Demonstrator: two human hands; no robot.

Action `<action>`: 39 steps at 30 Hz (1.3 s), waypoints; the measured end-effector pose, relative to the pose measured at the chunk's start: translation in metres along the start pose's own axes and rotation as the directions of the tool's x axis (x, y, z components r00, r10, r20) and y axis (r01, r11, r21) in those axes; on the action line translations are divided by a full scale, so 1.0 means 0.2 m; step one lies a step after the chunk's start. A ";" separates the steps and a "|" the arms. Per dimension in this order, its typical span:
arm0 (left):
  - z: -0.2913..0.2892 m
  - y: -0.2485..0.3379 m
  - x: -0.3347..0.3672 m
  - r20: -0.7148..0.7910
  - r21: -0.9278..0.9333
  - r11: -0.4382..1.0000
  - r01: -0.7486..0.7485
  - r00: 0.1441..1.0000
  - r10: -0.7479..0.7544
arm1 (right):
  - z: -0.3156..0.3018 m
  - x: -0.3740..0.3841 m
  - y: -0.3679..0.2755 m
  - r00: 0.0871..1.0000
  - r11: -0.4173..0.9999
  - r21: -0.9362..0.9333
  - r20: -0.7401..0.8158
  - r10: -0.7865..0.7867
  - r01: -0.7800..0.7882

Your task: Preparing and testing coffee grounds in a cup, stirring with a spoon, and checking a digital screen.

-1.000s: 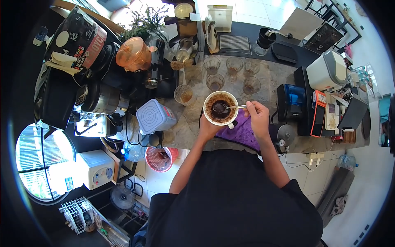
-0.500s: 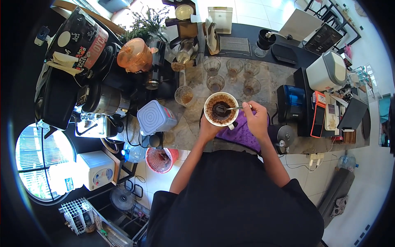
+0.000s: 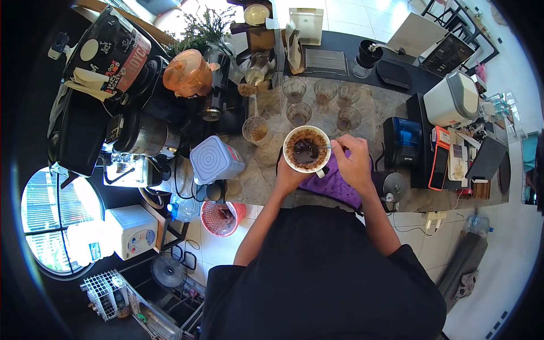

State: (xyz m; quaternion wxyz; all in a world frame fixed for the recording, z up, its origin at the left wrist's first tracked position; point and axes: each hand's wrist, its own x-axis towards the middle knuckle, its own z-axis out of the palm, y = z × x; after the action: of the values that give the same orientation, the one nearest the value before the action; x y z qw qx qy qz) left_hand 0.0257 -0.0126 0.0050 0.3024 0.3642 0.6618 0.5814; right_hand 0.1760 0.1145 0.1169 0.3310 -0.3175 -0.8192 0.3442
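A white cup (image 3: 306, 149) with dark coffee inside and brown grounds clinging round its inner wall is in the middle of the view. My left hand (image 3: 290, 177) is wrapped round its near left side, holding it over the counter's front part. Between the fingertips of my right hand (image 3: 353, 162) is the handle of a metal spoon (image 3: 327, 147), whose lower end dips into the coffee and is hidden there. A purple cloth (image 3: 335, 184) lies on the counter beneath the cup and my right hand. The cup's handle points toward the cloth.
Several clear glasses (image 3: 298, 114) stand beyond the cup. A glass with brown liquid (image 3: 255, 130) is to its left, near a lidded grey container (image 3: 215, 160). A blue-black machine (image 3: 402, 141) and a round metal-topped device (image 3: 392, 185) sit at right. A red basket (image 3: 220, 219) is below the counter.
The spoon has moved within the cup and less of it shows above the coffee. My right hand has shifted slightly, and my left hand keeps its hold on the cup.
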 end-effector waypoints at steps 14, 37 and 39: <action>0.02 -0.03 0.01 0.025 -0.029 0.999 0.013 1.000 -0.012 | -0.03 0.02 -0.04 0.987 0.992 -0.051 0.118 -0.105 0.112; 0.00 -0.11 -0.01 0.049 -0.107 0.992 0.072 0.997 -0.067 | -1.44 0.04 0.37 0.692 0.542 -0.822 -0.493 -0.527 -0.173; 0.00 -0.15 0.00 0.026 -0.127 0.991 0.035 0.999 -0.032 | -1.59 0.04 0.50 0.693 0.512 -0.829 -0.505 -0.515 -0.224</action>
State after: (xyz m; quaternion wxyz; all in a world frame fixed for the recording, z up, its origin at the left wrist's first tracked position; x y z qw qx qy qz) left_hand 0.0214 -0.0142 -0.0256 0.3427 0.3400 0.6257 0.6128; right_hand 0.4433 0.2894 0.2150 0.4485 -0.4637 -0.7109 -0.2800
